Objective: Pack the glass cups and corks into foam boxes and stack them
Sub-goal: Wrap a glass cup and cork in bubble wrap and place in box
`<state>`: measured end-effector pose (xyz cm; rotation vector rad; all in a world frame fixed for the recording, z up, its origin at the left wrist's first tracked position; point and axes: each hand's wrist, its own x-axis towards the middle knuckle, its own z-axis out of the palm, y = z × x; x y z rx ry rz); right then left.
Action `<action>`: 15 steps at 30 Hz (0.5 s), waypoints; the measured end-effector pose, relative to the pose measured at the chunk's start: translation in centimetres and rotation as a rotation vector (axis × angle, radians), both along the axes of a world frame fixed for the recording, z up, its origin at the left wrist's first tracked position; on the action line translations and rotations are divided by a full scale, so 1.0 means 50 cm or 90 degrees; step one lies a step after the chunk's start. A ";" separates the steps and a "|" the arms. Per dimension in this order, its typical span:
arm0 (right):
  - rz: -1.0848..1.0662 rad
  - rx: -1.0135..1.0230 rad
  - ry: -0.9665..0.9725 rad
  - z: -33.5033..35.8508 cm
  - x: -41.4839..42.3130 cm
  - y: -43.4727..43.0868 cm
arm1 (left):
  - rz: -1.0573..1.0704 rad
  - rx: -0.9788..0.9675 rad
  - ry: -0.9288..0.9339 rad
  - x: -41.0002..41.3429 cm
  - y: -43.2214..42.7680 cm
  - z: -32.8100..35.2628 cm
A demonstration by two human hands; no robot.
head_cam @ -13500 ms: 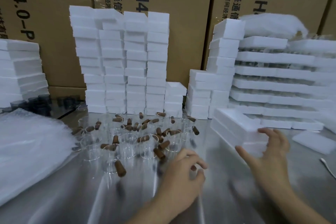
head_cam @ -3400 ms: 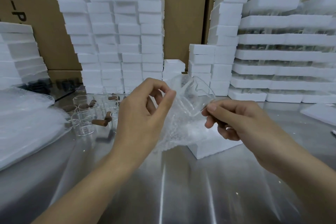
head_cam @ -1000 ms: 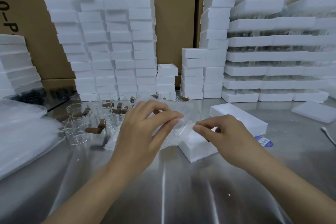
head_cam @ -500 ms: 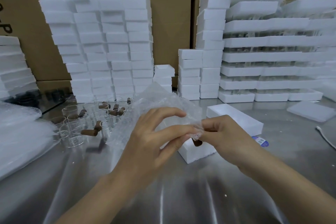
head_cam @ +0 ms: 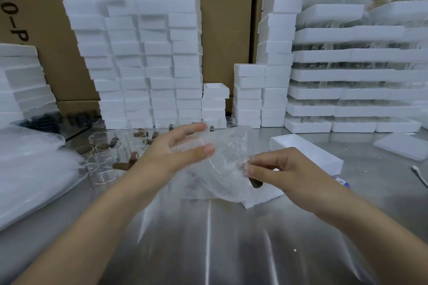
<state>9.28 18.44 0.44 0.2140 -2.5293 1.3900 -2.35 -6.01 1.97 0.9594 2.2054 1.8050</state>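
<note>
Glass cup (head_cam: 228, 164) lies in bubble wrap (head_cam: 222, 143) above the foam box (head_cam: 260, 196), near the middle of the table (head_cam: 208, 250). The left hand (head_cam: 171, 152), spread, presses the wrap; the right hand (head_cam: 284, 169) pinches its edge and a cork (head_cam: 254, 184). The wrap should be rolled tight to fit the box.

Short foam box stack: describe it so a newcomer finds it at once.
Cardboard cartons line the back. Before them, between the wide foam tower and the two narrower columns, stands the short stack, the lowest of them all.
</note>
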 end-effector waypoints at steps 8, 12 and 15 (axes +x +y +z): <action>-0.027 0.122 0.044 -0.013 -0.006 -0.023 | 0.023 0.042 -0.007 0.027 0.030 -0.012; -0.017 0.020 0.000 -0.014 -0.009 -0.017 | -0.064 0.106 -0.109 0.016 0.023 -0.006; 0.013 -0.102 0.002 -0.007 -0.006 -0.020 | -0.168 0.130 -0.110 0.003 0.009 -0.007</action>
